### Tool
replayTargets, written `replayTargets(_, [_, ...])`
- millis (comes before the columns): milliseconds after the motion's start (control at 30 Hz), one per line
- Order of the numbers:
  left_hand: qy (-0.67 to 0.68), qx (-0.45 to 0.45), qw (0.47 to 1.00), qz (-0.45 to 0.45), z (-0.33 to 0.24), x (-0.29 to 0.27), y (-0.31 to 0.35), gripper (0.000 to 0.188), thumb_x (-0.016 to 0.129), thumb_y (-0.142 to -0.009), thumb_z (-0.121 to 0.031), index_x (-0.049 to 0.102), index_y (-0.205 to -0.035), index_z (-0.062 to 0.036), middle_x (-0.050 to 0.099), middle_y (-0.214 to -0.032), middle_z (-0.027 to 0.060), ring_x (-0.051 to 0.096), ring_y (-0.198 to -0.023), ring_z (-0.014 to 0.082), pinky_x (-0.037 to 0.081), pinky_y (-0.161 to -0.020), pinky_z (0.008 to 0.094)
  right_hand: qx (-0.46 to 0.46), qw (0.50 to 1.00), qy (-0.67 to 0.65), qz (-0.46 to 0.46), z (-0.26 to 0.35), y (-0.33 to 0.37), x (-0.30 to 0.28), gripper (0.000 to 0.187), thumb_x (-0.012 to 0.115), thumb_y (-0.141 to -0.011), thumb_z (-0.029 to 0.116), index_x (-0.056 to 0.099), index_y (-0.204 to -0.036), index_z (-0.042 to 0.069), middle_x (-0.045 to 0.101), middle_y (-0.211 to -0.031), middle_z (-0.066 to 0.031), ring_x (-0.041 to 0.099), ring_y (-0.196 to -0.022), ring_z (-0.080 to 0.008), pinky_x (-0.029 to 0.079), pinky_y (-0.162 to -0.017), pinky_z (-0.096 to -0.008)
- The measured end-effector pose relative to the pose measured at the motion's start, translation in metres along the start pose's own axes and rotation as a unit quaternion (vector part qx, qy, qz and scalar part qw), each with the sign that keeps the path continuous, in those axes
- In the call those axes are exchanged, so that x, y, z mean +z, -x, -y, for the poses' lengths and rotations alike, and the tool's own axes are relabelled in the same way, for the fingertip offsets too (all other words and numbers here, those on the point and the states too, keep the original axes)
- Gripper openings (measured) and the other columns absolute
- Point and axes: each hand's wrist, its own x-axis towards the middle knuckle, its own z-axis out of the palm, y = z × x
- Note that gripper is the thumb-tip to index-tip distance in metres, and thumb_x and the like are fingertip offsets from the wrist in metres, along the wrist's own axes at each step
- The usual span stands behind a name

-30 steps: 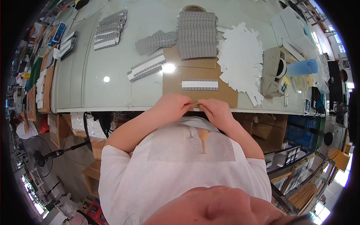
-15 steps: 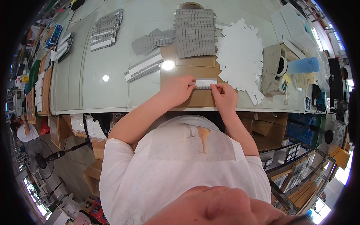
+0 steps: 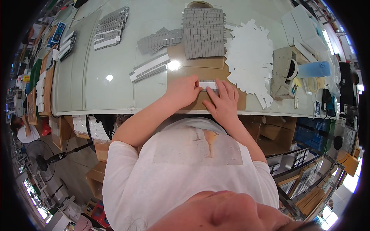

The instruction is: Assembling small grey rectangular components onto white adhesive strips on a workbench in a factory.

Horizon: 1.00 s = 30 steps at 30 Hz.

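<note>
A short grey strip with notched edges and a white band [image 3: 208, 85] lies on the brown board [image 3: 192, 106] in front of me. My left hand [image 3: 183, 91] pinches its left end between thumb and fingers. On the strip's right part rests my right hand [image 3: 224, 101], its fingers spread and the thumb held apart below. Those fingers cover the right end of the strip. Left of the board lie longer grey strips with white bands [image 3: 150, 67]. Beyond the board stands a tall stack of grey strips [image 3: 203, 34].
Loose grey strips [image 3: 158, 40] and another pile of them [image 3: 111, 29] lie farther left. To the right are jagged white sheets [image 3: 248, 57], a tape dispenser [image 3: 281, 73] and a blue bottle [image 3: 314, 69]. The table's near edge [image 3: 154, 113] runs under my forearms.
My right hand has shifted left along the strip, and its fingers have gone from a pinch at the right end to spread over the white band. My left hand stays at the left end.
</note>
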Motion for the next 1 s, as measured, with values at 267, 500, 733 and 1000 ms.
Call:
replayTargets(267, [0.013, -0.041, 0.999, 0.003, -0.003, -0.008, 0.002, 0.029, 0.072, -0.092, -0.034, 0.066, -0.093, -0.0061, 0.072, -0.083, 0.0124, 0.069, -0.083, 0.0344, 0.053, -0.072, 0.0459, 0.095, 0.993, 0.058, -0.038, -0.024, 0.029, -0.016, 0.045, 0.070, -0.092, 0.039, 0.070, -0.129, 0.013, 0.050, -0.151, -0.0185, 0.042, -0.139, -0.0414, 0.026, -0.116, -0.0617])
replayTargets(500, [-0.017, -0.075, 0.997, 0.020, 0.026, -0.032, 0.021, 0.029, 0.070, -0.093, -0.036, 0.066, -0.096, -0.0073, 0.073, -0.087, 0.0141, 0.070, -0.086, 0.0365, 0.054, -0.077, 0.0470, 0.049, 0.993, 0.108, 0.000, -0.028, 0.029, -0.013, 0.048, 0.064, -0.096, 0.045, 0.069, -0.132, 0.014, 0.047, -0.154, -0.0186, 0.041, -0.140, -0.0420, 0.024, -0.118, -0.0629])
replayTargets(733, [-0.072, 0.132, 0.970, -0.192, 0.050, 0.000, 0.064, 0.040, 0.078, -0.085, -0.034, 0.067, -0.117, -0.0119, 0.063, -0.121, 0.0107, 0.058, -0.113, 0.0322, 0.048, -0.093, 0.0458, 0.041, 0.998, 0.043, 0.020, -0.007, 0.015, -0.017, 0.050, 0.071, -0.090, 0.043, 0.069, -0.132, 0.015, 0.043, -0.156, -0.0209, 0.040, -0.140, -0.0411, 0.024, -0.118, -0.0627])
replayTargets(1000, [-0.174, 0.201, 0.952, -0.154, 0.042, 0.010, 0.070, 0.072, 0.081, -0.078, -0.051, 0.061, -0.139, -0.0173, 0.046, -0.151, 0.0113, 0.039, -0.140, 0.0352, 0.032, -0.114, 0.0542, -0.032, 0.998, 0.031, 0.047, 0.016, -0.007, 0.003, 0.054, 0.074, -0.088, 0.040, 0.065, -0.136, 0.017, 0.044, -0.153, -0.0204, 0.041, -0.139, -0.0420, 0.025, -0.117, -0.0621])
